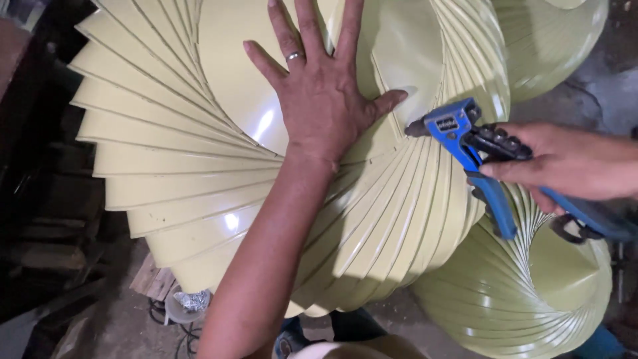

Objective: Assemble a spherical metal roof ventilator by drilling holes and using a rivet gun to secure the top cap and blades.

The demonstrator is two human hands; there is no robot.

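A person's left hand (319, 93), open with fingers spread and a ring on one finger, presses flat on the smooth central disc of a large pale-yellow spiral-vaned ventilator (219, 193) that fills most of the view. The thumb points toward the ventilator's right side, where the overlapping vanes fan outward from the disc. The right hand (565, 163) is wrapped tightly around the handles of a blue hand riveter (475, 149), coming in from the right of the ventilator. The riveter's dark metal nose touches the ventilator's surface just beside the left thumb, at the edge where the central disc meets the vanes. One blue handle hangs down across the ventilator's right rim.

Below and to the right of the large ventilator sits a second ventilator (531, 292) of the same colour and spiral shape, partly tucked under it. A third ventilator (551, 40) of the same kind shows above and to the right, cut off by the frame. Under the large ventilator's lower left edge a small clear container of metal pieces (189, 302) stands on the concrete floor (126, 326), next to a piece of wood (153, 279). Dark shelving (40, 199) lies to the left of the ventilator.
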